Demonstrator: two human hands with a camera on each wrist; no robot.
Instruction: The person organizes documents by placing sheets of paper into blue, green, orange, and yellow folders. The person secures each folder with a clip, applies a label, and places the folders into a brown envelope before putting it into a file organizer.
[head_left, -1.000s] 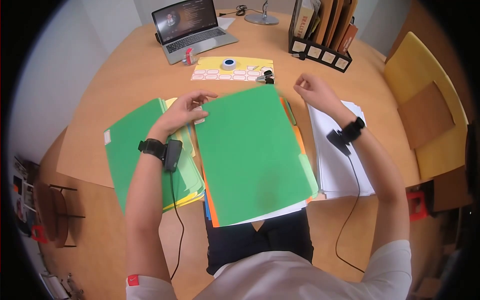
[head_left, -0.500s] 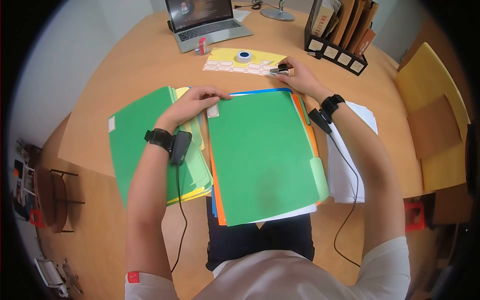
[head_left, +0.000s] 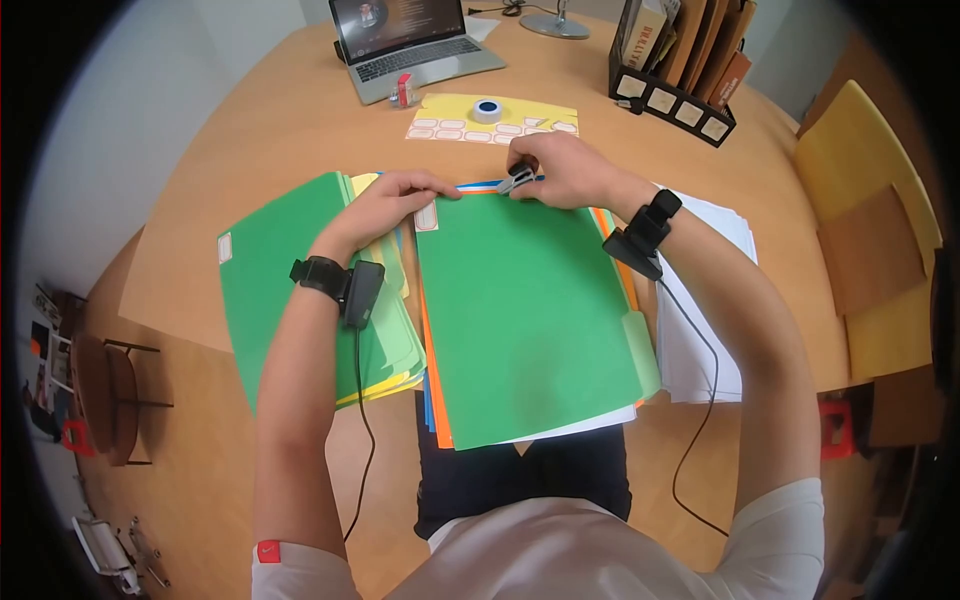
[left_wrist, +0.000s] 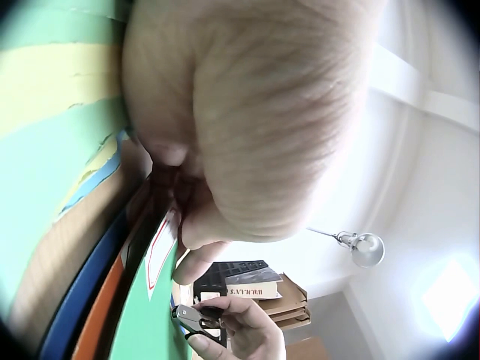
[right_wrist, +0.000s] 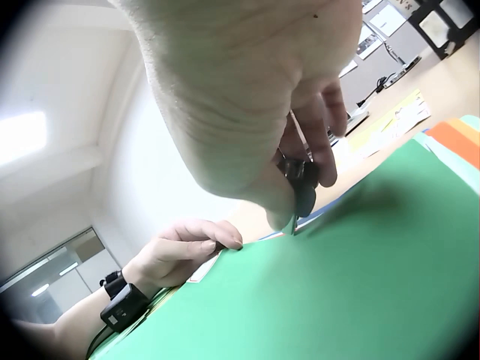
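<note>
The right hand (head_left: 568,172) pinches a black and silver binder clip (head_left: 517,180) at the top edge of the middle stack, whose top sheet is a green folder (head_left: 525,320). In the right wrist view the clip (right_wrist: 303,187) is between thumb and fingers, its tip at the folder's edge; whether it grips the sheets I cannot tell. The left hand (head_left: 392,208) lies at the stack's top left corner, beside a white label (head_left: 426,218), its fingers over the edge. Blue, orange and white layers show beneath the green folder.
A second pile of folders (head_left: 285,260) lies left, white papers (head_left: 690,340) right. Behind are a yellow label sheet (head_left: 450,108) with a tape roll (head_left: 487,111), a small red-topped item (head_left: 404,90), a laptop (head_left: 430,72) and a black file holder (head_left: 660,100).
The right hand reached to the label sheet, took hold of the binder clip and brought it left and down to the stack's top edge. The left hand settled on the corner.
</note>
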